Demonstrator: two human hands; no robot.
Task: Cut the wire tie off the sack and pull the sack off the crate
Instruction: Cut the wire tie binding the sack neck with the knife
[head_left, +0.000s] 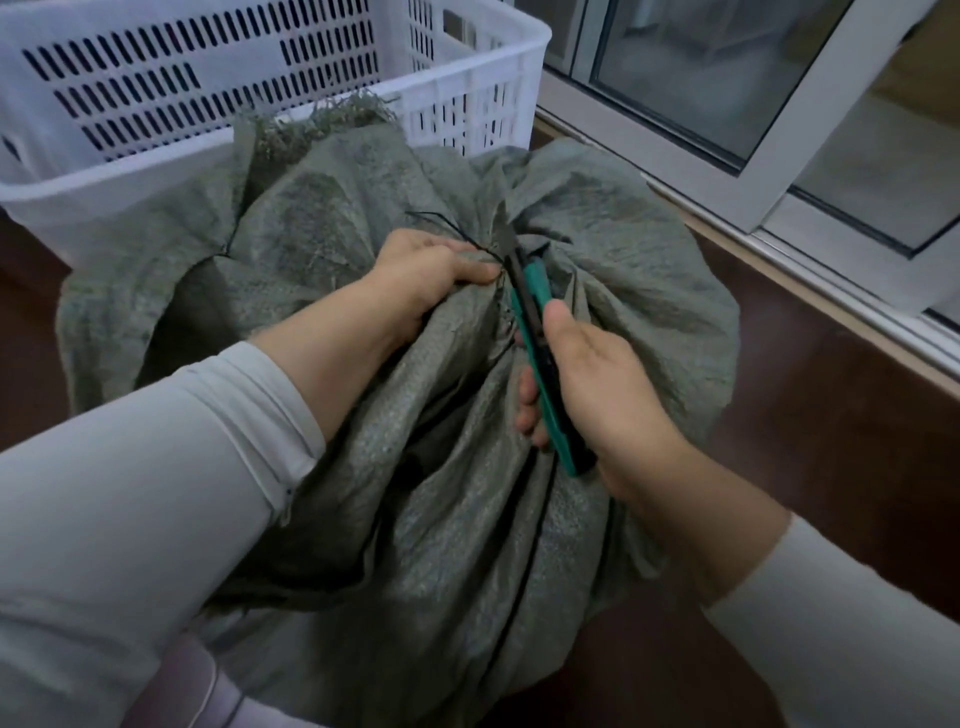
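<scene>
The fingers (529, 413) of the right hand (597, 384) curl around a slim teal-and-black plastic utility knife (532, 312), its narrow dark blade against the thin black wire tie (447, 228). The left hand (426, 275) clenches the bunched neck of the grey-green woven plastic sack (363, 467) just beside the tie. The coarse, crinkled sack bulges on the dark brown floor (831, 415), with frayed threads at its mouth. Behind it stands a white slotted plastic crate (260, 78); a pale metal sliding window frame (810, 130) runs along the right.
</scene>
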